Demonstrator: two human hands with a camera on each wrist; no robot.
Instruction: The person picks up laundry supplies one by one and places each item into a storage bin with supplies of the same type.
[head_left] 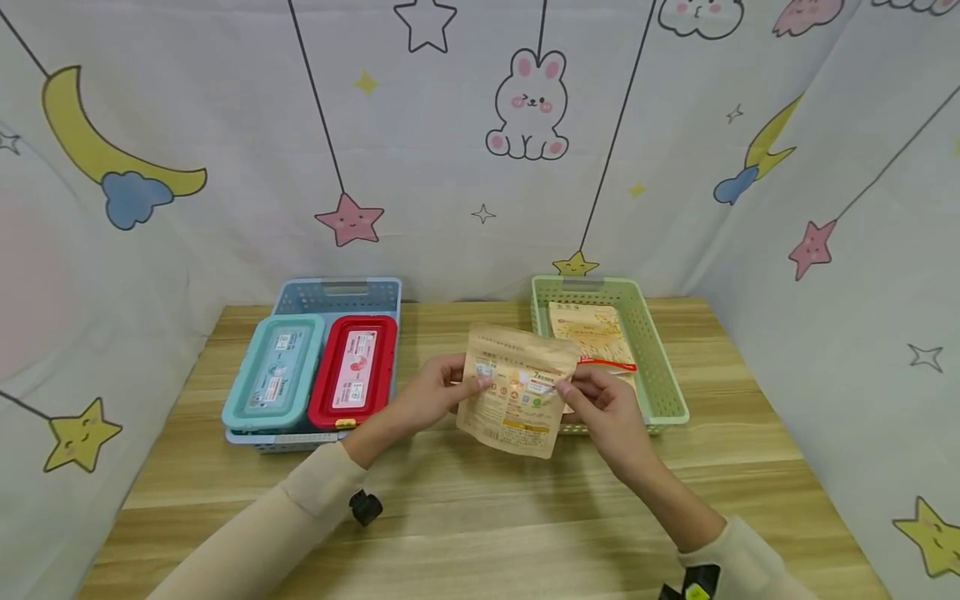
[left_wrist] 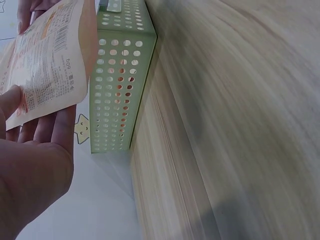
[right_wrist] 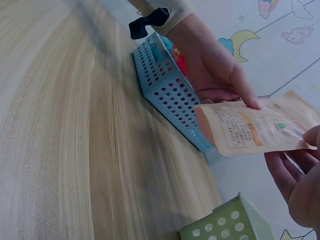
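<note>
A tan food pouch with printed text and small icons hangs above the table, in front of the two baskets. My left hand pinches its left edge, thumb on the printed face and fingers behind. At the opposite edge my right hand pinches it in the same way. From the left wrist view, the pouch rests over the fingers of the left hand. In the right wrist view both hands hold the pouch, and its bottom fold faces the camera.
A green perforated basket at the back right contains another tan pouch. The blue basket at the back left bears a teal lidded box and a red lidded box. A patterned curtain stands behind the wooden table.
</note>
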